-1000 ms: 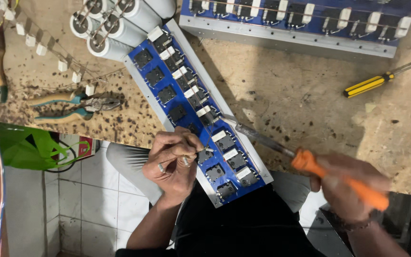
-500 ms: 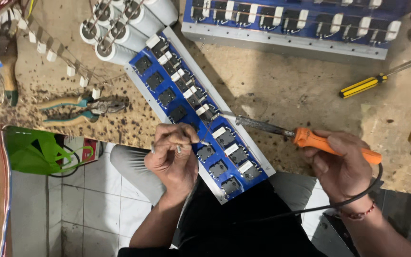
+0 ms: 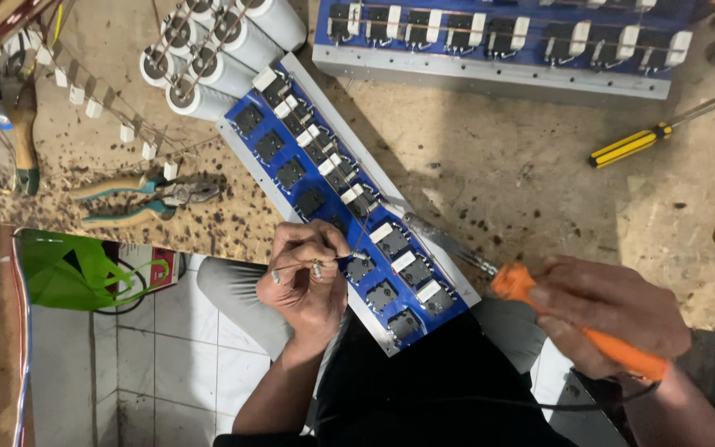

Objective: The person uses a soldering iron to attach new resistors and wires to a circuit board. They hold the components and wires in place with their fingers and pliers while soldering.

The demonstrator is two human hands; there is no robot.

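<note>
The right hand (image 3: 614,319) is closed around the orange handle of a soldering iron (image 3: 490,269), whose metal tip reaches onto the blue circuit board (image 3: 337,186) near a white block at the board's middle. The left hand (image 3: 304,273) pinches a thin strand of wire (image 3: 360,236) between thumb and fingertips, holding its end just beside the iron's tip. The board lies slantwise across the workbench (image 3: 498,182), its near end hanging over the edge above the person's lap.

Judging by where the tip sits, the work appears to be partway down the row of black parts and white blocks; which joints are already done and which remain I cannot tell, since the joints are too small to see.

The exact meeting point of tip and wire is blurred. The iron's cord drops out of sight below. A second board (image 3: 498,37) at the top, pliers (image 3: 146,199) and yellow screwdrivers (image 3: 635,145) lie apart, some cut off.
</note>
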